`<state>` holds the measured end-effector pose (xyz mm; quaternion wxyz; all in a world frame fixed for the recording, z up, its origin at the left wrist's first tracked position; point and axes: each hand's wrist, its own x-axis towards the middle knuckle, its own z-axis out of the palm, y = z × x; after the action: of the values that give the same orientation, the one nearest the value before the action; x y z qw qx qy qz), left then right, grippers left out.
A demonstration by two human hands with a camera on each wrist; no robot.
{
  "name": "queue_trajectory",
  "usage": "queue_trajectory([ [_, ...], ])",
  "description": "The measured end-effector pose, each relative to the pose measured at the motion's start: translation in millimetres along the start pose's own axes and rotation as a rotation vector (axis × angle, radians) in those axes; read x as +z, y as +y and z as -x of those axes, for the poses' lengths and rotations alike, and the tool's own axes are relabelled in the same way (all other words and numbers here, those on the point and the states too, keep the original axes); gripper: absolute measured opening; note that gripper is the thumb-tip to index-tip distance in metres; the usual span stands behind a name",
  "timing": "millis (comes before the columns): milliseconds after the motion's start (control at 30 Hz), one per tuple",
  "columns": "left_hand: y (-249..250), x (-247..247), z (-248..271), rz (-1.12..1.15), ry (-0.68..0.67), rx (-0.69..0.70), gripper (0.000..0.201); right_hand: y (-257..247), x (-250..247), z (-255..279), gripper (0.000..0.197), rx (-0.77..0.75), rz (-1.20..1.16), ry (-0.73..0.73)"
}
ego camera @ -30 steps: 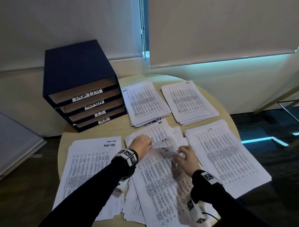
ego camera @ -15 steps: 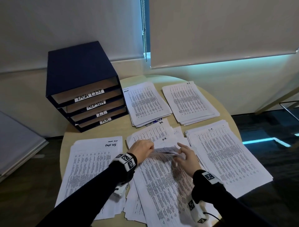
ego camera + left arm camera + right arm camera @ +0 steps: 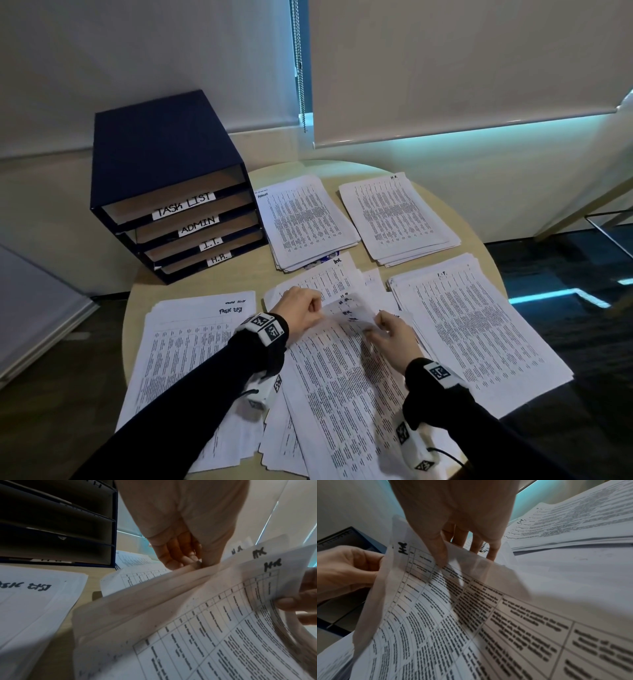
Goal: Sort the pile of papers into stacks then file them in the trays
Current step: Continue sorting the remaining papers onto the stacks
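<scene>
A loose pile of printed sheets [image 3: 342, 394] lies in the middle of the round table [image 3: 137, 294]. Both hands lift the far ends of a few top sheets marked H.R. [image 3: 347, 311]. My left hand [image 3: 308, 308] pinches their left edge between thumb and curled fingers [image 3: 197, 561]. My right hand [image 3: 380, 327] pinches the right side, with the thumb [image 3: 440, 555] on top and the fingers underneath. The sheets [image 3: 436, 601] bow upward between the hands. A dark blue four-tray unit [image 3: 164, 164], labelled TASK LIST, ADMIN, I.T. and H.R., stands at the back left.
Sorted stacks surround the pile: task list [image 3: 191, 342] at the left, admin [image 3: 305, 219] and H.R. [image 3: 397, 216] at the back, I.T. [image 3: 472, 335] at the right. The table edge curves close behind the I.T. stack. Wall and window blinds stand behind.
The far ends of the H.R. sheets have risen and fanned apart between the hands. Both hands stay at nearly the same spot over the pile.
</scene>
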<state>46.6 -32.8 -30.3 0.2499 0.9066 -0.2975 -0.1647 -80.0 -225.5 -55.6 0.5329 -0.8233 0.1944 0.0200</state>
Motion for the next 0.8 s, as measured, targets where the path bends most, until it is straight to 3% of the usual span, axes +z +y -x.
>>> queue_trajectory([
  [167,-1.1,14.6,-4.4,0.127,0.001,-0.191,0.034,-1.4,2.0,-1.8,0.015,-0.02,0.029,-0.002],
  [300,-5.8,19.7,-11.3,0.241,-0.009,-0.357,0.025,-4.4,2.7,-0.4,0.042,0.035,-0.032,0.021],
  [333,-6.8,20.1,-11.8,0.292,0.017,-0.387,0.021,-4.0,2.3,0.0,0.041,0.022,-0.024,0.01],
  [400,-6.9,19.2,-12.2,0.402,0.067,-0.426,0.019,-2.7,0.0,0.5,0.02,-0.019,0.023,-0.03],
  [567,-4.3,12.0,-8.0,0.284,-0.055,-0.327,0.015,-0.6,-5.1,1.8,0.03,-0.068,0.12,-0.05],
  [633,-2.7,8.2,-7.2,0.215,-0.024,-0.258,0.004,-0.3,-5.5,0.6,0.02,-0.096,0.191,-0.023],
  [700,1.2,4.9,-6.0,0.144,-0.021,-0.186,0.006,0.8,-6.0,-4.2,0.008,-0.107,0.243,0.0],
  [800,2.8,0.8,-5.3,0.075,-0.026,-0.095,0.012,0.7,-3.9,-12.9,0.011,-0.068,0.248,-0.023],
])
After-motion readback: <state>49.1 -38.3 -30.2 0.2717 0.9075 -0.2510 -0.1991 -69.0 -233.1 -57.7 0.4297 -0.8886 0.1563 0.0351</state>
